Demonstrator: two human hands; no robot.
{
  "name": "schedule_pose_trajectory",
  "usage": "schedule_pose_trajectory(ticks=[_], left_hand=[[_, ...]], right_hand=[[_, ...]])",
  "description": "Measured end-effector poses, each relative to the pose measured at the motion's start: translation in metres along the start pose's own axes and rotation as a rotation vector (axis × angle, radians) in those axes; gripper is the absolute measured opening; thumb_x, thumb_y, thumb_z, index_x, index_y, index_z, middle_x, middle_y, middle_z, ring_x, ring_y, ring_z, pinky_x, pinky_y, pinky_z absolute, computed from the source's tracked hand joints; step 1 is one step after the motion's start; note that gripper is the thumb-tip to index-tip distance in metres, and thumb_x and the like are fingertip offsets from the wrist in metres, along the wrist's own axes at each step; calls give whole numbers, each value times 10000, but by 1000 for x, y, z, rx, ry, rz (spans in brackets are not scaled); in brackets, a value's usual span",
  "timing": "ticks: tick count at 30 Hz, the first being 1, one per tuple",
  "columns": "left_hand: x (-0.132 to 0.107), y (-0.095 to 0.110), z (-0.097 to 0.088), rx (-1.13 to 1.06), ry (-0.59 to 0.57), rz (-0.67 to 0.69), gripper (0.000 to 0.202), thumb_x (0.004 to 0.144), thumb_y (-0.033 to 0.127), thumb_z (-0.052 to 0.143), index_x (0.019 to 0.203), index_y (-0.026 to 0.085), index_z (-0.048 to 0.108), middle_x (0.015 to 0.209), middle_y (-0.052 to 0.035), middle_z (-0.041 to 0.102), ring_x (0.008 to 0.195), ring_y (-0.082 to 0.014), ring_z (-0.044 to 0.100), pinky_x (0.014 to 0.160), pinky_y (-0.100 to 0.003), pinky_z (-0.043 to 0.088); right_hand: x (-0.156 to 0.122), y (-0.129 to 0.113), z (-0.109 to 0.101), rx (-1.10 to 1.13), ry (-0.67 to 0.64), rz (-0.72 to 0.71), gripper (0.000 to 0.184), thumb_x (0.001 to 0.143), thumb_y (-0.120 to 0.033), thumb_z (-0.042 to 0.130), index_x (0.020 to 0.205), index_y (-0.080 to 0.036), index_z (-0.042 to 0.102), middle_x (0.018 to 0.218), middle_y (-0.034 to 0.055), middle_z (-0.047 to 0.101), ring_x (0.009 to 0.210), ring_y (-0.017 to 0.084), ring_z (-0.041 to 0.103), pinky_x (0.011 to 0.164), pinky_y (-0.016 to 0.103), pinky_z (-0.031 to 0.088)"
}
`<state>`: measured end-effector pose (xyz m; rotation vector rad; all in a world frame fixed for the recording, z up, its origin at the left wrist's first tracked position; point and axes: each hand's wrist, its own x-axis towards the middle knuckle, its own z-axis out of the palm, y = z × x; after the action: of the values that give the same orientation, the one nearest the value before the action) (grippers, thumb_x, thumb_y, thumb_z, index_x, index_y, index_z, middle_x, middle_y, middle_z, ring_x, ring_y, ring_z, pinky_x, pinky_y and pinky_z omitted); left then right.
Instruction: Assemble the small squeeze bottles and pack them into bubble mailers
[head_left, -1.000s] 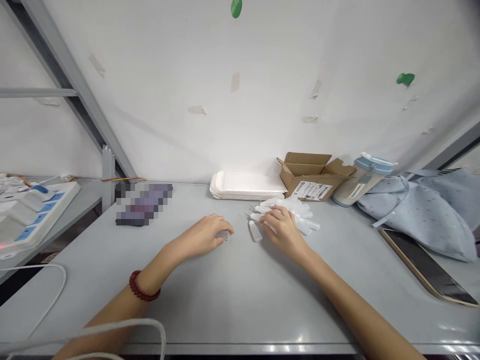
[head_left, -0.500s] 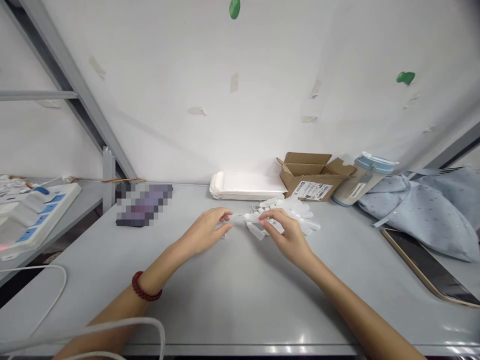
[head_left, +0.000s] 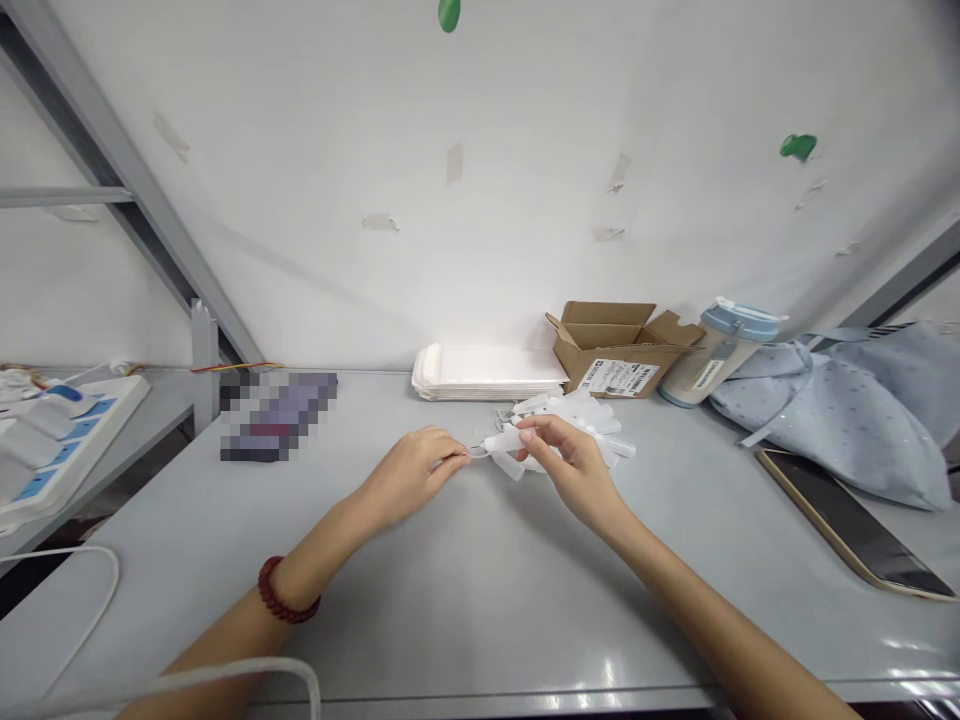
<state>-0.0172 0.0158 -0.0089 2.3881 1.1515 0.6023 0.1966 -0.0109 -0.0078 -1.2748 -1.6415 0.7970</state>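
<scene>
My right hand (head_left: pixel 571 462) pinches a small translucent white plastic tube (head_left: pixel 501 441) between thumb and fingers, its narrow end facing left. From that end runs a thin wire-like strand (head_left: pixel 478 452). Thumb and fingertips of my left hand (head_left: pixel 420 474) are pressed together on the strand's left end; its exact kind is too small to tell. Behind and beneath the held tube lies a loose pile of similar white plastic pieces (head_left: pixel 581 412), partly covered by my right hand.
A stack of white flat packets (head_left: pixel 487 372), an open cardboard box (head_left: pixel 616 362) and a blue-lidded cup (head_left: pixel 716 355) line the wall. At right are a pale blue bag (head_left: pixel 847 410) and a phone (head_left: pixel 855 525); at left, a blurred dark item (head_left: pixel 281 418), a power strip (head_left: pixel 75 440) and white cable (head_left: pixel 112 580).
My left fingers have closed onto the thin strand, having been apart before. The tube in my right hand has shifted slightly down. The whole view has moved a little.
</scene>
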Motion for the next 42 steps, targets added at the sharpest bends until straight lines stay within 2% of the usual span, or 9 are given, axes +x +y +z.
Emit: schedule_pose_trajectory(ticks=[7, 22, 29, 33, 42], left_hand=[[-1, 4, 1, 31, 23, 34, 293, 909, 298, 393, 886, 198, 668, 833, -50, 660, 812, -189, 561, 728, -293, 418], [-2, 6, 6, 65, -1, 70, 312, 929, 278, 374, 886, 175, 666, 809, -52, 651, 797, -183, 555, 722, -286, 414], [-3, 2, 11, 125, -26, 105, 301, 931, 244, 368, 880, 174, 656, 807, -51, 648, 803, -181, 551, 724, -282, 418], [-3, 2, 14, 172, -22, 122, 273, 926, 216, 385, 873, 161, 647, 809, -52, 650, 801, -185, 555, 752, -304, 409], [-5, 0, 22, 253, -51, 158, 255, 918, 184, 398, 786, 152, 614, 732, -36, 622, 723, -170, 537, 689, -301, 377]], right_hand=[[0, 1, 2, 33, -13, 19, 242, 845, -370, 486, 938, -186, 613, 700, 24, 650, 737, 172, 579, 545, 246, 403], [0, 2, 3, 22, -45, 49, 278, 848, -409, 480, 920, -180, 620, 651, 5, 637, 600, 136, 526, 484, 231, 341], [-2, 1, 4, -93, -31, -47, 252, 860, -377, 469, 872, -181, 627, 607, 7, 587, 661, 155, 560, 472, 214, 393], [-5, -1, 4, -167, -12, -136, 242, 859, -362, 485, 890, -173, 632, 666, 30, 580, 692, 160, 559, 450, 199, 407], [-8, 2, 7, -233, -86, -205, 225, 882, -317, 470, 856, -169, 638, 661, 30, 580, 670, 152, 552, 471, 210, 402]])
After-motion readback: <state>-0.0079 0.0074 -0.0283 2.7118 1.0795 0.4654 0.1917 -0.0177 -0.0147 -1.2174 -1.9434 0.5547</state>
